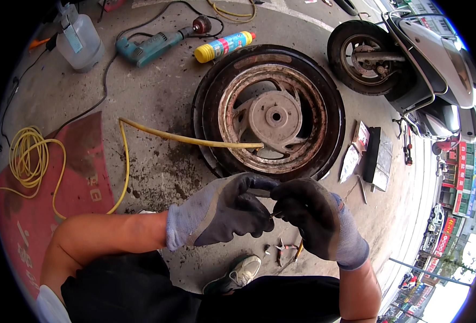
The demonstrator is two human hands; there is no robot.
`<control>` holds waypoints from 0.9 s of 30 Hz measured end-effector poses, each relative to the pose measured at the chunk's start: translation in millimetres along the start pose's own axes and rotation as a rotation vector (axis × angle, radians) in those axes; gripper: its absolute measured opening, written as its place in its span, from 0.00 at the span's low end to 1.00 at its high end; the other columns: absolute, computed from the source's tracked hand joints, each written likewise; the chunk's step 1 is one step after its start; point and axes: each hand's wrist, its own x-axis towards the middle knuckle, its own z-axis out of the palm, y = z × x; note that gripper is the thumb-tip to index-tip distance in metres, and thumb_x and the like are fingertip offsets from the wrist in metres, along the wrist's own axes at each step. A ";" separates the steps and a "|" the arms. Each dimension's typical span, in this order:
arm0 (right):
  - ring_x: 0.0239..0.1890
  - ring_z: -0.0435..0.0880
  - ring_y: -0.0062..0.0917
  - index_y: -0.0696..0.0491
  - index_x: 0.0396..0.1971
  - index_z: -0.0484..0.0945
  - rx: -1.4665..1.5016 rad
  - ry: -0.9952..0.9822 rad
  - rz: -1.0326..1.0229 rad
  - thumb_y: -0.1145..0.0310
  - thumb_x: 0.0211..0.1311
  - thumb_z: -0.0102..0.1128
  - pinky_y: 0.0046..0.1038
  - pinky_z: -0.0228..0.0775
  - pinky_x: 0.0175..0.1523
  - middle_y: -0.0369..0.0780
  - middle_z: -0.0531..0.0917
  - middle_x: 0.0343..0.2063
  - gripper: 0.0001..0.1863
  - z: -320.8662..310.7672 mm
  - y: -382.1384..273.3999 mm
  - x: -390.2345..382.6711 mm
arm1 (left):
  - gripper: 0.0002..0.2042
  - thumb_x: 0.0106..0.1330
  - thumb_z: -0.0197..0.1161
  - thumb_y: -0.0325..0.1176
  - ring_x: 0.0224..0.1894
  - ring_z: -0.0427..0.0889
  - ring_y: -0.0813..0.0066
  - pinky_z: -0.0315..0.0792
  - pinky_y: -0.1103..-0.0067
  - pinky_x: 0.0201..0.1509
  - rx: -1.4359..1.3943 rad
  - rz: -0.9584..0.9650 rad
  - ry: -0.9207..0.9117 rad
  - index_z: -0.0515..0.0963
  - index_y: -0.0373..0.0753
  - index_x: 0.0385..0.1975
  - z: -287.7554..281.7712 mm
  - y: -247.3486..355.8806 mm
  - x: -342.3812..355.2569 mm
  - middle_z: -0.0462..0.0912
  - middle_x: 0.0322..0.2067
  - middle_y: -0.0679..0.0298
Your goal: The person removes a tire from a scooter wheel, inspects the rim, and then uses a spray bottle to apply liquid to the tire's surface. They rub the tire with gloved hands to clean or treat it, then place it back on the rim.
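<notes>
My left hand, in a grey glove with a black coated palm, is closed with its fingers curled. Fingertips touching it, my right hand wears the same kind of glove and is closed in a pinch. A small, thin, dark piece shows between the two hands; its kind is too small to tell. Just beyond the hands a scooter wheel with its tyre lies flat on the ground. The yellow air hose reaches across the tyre and ends at the rim by a spoke.
A teal power drill, a yellow-capped blue bottle and a clear spray bottle are at the back. Left lies a red mat. Pliers rest near my shoe. A scooter stands right, beyond an open box.
</notes>
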 end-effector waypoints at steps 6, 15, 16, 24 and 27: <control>0.39 0.85 0.33 0.57 0.48 0.77 -0.078 -0.016 -0.081 0.79 0.62 0.57 0.30 0.75 0.43 0.43 0.83 0.35 0.14 -3.9 0.7 -0.1 | 0.29 0.59 0.66 0.23 0.38 0.85 0.67 0.77 0.75 0.48 -0.112 0.021 -0.082 0.64 0.31 0.61 -0.6 -1.7 -0.2 0.85 0.37 0.53; 0.37 0.85 0.35 0.58 0.48 0.76 -0.115 -0.033 -0.109 0.78 0.62 0.58 0.31 0.76 0.42 0.44 0.83 0.34 0.13 -1.4 -1.8 1.1 | 0.28 0.59 0.66 0.24 0.38 0.85 0.67 0.77 0.75 0.47 -0.079 0.032 -0.083 0.65 0.31 0.60 -2.7 -0.1 -0.6 0.85 0.36 0.53; 0.39 0.85 0.32 0.58 0.49 0.76 -0.111 -0.051 -0.099 0.79 0.63 0.56 0.29 0.76 0.43 0.43 0.83 0.36 0.14 -1.0 -2.6 1.1 | 0.28 0.59 0.66 0.24 0.38 0.85 0.67 0.77 0.75 0.47 -0.051 0.028 -0.070 0.65 0.31 0.60 -1.9 1.6 -1.0 0.85 0.36 0.53; 0.36 0.83 0.22 0.58 0.57 0.71 0.172 -0.002 -0.002 0.77 0.66 0.56 0.24 0.75 0.40 0.41 0.83 0.35 0.20 16.9 -2.0 4.7 | 0.26 0.58 0.64 0.22 0.38 0.85 0.71 0.80 0.77 0.46 -0.015 -0.007 -0.049 0.68 0.29 0.59 -0.3 2.7 4.6 0.85 0.38 0.53; 0.36 0.81 0.18 0.59 0.58 0.70 0.285 -0.008 0.162 0.77 0.68 0.53 0.21 0.74 0.40 0.40 0.83 0.37 0.19 16.0 2.4 5.2 | 0.27 0.60 0.63 0.24 0.39 0.85 0.68 0.79 0.75 0.49 -0.019 -0.022 -0.041 0.65 0.27 0.60 3.7 5.6 0.7 0.84 0.39 0.52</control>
